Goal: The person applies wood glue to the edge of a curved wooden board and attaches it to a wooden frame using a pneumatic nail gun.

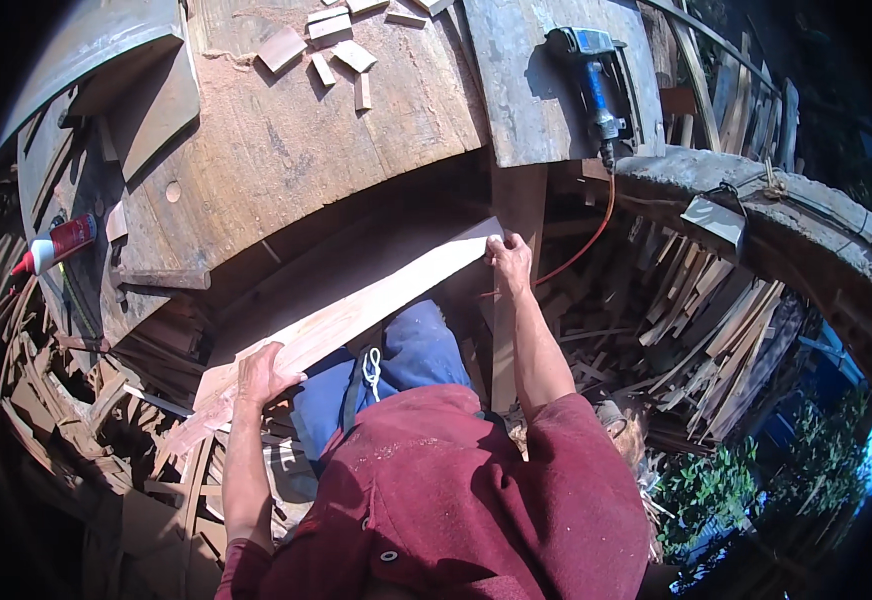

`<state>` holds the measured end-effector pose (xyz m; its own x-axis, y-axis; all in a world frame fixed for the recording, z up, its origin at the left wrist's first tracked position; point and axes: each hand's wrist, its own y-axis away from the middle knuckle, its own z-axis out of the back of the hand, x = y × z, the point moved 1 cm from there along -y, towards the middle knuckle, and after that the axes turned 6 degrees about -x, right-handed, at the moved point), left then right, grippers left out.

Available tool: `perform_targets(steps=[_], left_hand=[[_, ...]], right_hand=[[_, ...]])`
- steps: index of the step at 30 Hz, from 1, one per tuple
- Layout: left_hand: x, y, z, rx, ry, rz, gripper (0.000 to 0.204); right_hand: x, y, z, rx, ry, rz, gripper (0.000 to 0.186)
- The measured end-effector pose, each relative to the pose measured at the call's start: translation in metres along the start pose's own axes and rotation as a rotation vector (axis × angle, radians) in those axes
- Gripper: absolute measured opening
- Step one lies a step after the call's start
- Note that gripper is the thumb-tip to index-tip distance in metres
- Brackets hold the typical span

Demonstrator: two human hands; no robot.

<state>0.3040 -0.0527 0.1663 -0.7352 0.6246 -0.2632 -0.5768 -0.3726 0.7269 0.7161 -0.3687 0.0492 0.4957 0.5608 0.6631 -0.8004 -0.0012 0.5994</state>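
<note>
Two grips, one long board (371, 303), probably for balance.
Left hand (260, 376) clamps its fingers near one end, right hand (512, 264) grips the other; board's slanted between workbench (356, 160) and blue trousers (424, 345).

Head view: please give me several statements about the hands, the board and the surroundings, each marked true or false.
1. The left hand and right hand both hold the long board. True.
2. An orange hose runs from the blue tool. True.
3. The blue tool lies beside the left hand. False: it rests on the grey panel, upper right.
4. Small wood pieces lie on the bench. True.
5. The shirt is green. False: the shirt is dark red.
</note>
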Motion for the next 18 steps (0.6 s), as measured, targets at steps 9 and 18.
perform_targets(steps=[9, 18], left_hand=[[-0.008, -0.033, -0.044, -0.198, -0.116, -0.174, 0.079], [-0.004, -0.059, -0.059, -0.265, -0.206, -0.089, 0.069]], right_hand=[[-0.056, -0.038, -0.007, -0.314, 0.532, 0.234, 0.044], [-0.044, -0.037, -0.027, -0.258, 0.420, 0.289, 0.051]])
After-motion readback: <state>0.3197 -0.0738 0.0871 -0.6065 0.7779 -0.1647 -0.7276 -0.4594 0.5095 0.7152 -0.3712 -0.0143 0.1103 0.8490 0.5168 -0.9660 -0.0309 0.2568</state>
